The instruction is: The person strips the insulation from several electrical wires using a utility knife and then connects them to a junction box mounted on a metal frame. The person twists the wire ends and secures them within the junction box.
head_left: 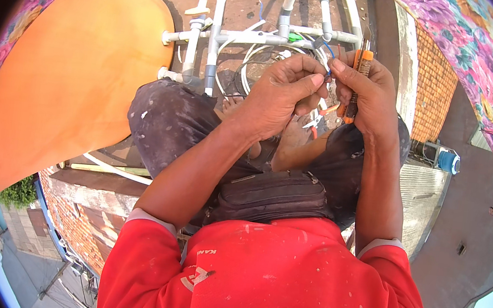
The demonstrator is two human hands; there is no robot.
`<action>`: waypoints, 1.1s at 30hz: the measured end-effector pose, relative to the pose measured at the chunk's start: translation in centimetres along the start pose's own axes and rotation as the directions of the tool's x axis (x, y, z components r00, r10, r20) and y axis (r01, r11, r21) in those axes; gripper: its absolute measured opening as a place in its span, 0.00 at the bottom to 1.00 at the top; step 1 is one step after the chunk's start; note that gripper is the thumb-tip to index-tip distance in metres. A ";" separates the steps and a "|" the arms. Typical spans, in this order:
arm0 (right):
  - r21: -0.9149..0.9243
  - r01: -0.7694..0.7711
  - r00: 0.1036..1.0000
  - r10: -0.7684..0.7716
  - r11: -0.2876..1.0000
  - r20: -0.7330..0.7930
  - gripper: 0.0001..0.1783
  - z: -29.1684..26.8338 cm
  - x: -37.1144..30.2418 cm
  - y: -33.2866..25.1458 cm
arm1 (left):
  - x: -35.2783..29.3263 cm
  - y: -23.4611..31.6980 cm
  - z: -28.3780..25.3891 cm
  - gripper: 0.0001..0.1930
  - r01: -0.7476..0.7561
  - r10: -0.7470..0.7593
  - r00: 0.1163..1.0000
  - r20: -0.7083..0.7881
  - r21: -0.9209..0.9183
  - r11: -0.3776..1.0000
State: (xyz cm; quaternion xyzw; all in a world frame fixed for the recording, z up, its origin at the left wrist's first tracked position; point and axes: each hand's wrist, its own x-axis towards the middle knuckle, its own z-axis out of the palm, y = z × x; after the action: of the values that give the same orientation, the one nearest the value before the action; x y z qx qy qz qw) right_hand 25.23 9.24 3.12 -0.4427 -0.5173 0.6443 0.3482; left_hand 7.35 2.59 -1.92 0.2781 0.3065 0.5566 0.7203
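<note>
In front of my knees, both hands meet over a thin blue wire (329,49). My left hand (282,94) is closed, thumb and forefinger pinching near the wire's lower end. My right hand (370,94) has its thumb and forefinger on the same wire. Its curled fingers also hold a slim tool (353,99) with orange ends and a dark middle; whether it has a blade I cannot make out. Below the hands, pliers (313,125) with red-orange handles lie beside my feet. A coil of white cable (245,72) is on the floor beyond the left hand.
Grey and white plastic pipes (244,37) form a frame ahead, with a cream-handled valve (198,10) on its left. A small green item (295,37) sits by the pipes. A large orange sheet (78,80) stands at left. Tiled roofing (434,78) and flowered fabric (483,53) are at right.
</note>
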 end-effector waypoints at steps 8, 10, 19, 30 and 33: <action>-0.032 0.083 0.996 -0.084 0.996 -0.028 0.11 0.7 0.1 1.5 | -0.4 0.3 0.7 0.07 -0.016 0.020 0.995 -0.103 0.043 0.999; -0.043 0.092 0.995 -0.093 0.995 -0.037 0.11 0.6 -0.1 1.4 | -0.4 0.2 0.7 0.06 -0.039 0.046 0.991 -0.128 0.055 0.998; -0.094 0.005 0.993 0.006 0.996 0.118 0.25 -0.4 -3.1 -1.7 | -0.3 1.4 -0.3 0.05 -0.114 0.149 0.961 -0.234 0.154 0.981; -0.095 0.013 0.987 0.002 0.995 0.160 0.24 0.5 -3.9 -0.4 | -0.8 2.0 0.3 0.05 -0.237 0.342 0.929 -0.143 0.479 0.845; -0.076 -0.010 0.988 0.021 0.997 0.153 0.23 0.4 -3.9 -0.1 | -0.7 1.4 0.5 0.04 -0.305 0.416 0.899 -0.136 0.489 0.817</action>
State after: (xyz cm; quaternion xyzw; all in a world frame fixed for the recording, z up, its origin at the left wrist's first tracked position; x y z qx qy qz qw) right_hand 26.25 5.55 4.03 -0.4085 -0.5631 0.6593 0.2852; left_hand 6.74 2.21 -0.46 0.4240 0.4532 0.6250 0.4734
